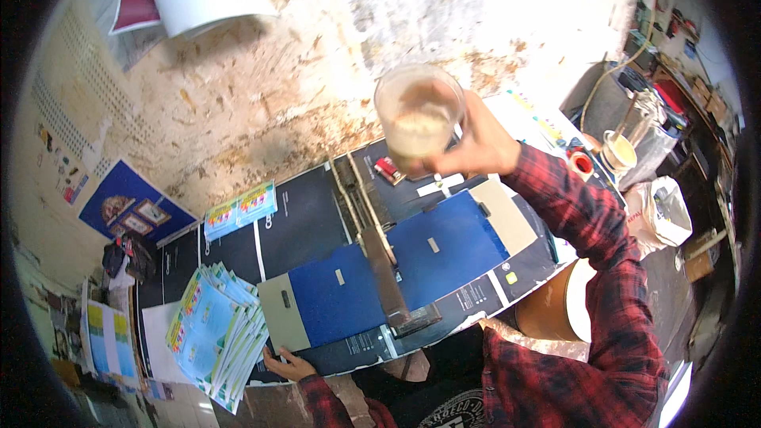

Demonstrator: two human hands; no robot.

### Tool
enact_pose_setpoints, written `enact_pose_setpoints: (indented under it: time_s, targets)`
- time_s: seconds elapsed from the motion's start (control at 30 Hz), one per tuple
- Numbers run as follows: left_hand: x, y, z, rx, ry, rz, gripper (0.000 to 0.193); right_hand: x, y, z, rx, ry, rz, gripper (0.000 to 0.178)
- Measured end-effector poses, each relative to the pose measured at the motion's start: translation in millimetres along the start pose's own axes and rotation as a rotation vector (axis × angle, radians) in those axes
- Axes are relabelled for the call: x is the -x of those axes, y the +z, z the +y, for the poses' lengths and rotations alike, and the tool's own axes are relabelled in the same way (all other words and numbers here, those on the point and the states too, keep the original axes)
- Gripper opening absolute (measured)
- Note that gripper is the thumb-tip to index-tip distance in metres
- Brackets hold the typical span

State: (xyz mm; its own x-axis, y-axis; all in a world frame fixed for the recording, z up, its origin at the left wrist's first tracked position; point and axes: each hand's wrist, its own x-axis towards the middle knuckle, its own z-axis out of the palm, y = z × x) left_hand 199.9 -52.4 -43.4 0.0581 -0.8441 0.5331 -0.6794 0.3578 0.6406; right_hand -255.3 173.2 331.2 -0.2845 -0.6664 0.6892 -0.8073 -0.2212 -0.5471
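Raised over the back of the work table (305, 242), my right hand (485, 139) is closed around a clear plastic cup (418, 127) with a pale, milky content. My left hand (290, 366) lies at the table's near edge, fingers apart, holding nothing. Just left of it fans a pile of light-blue and green printed booklets (214, 325). Beyond its fingertips begins a blue panel with a beige end (337, 297). A second such panel (452, 246) lies to the right, with a long brown bar (382, 277) between the two.
A small stack of printed booklets (240, 210) sits at the back left. Behind the panels lie a red small box (388, 170) and a white strip (440, 184). A brown drum (551, 305) stands under my right arm. Farther right are a white bucket (618, 152) and a white sack (659, 214).
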Motion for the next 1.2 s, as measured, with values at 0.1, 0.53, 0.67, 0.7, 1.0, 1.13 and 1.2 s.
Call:
enact_pose_setpoints:
  time_s: [0.1,0.53,0.67,0.7,1.0,1.13,1.2]
  targets:
    - [-3,1,-11,-0.019,0.017,0.009,0.047,21,-31,-81,-0.138,0.071,-0.133,0.070]
    - [1,11,-39,0.012,0.016,0.046,0.045,71,-61,-218,0.066,-0.199,-0.485,0.040]
    - [0,9,-30,0.127,-0.013,0.011,0.047,72,-56,-234,0.151,-0.217,-0.473,0.041]
    - [1,10,-30,0.114,-0.016,0.002,0.046,73,-54,-237,0.164,-0.217,-0.466,0.041]
    - [-2,6,-41,0.107,0.017,0.080,0.044,71,-41,-249,0.200,-0.259,-0.434,0.034]
    - [2,12,-32,0.106,-0.029,0.051,0.044,65,-41,-257,0.245,-0.277,-0.422,0.027]
    - [4,13,-25,0.138,-0.054,0.038,0.043,63,-40,-259,0.284,-0.294,-0.403,0.022]
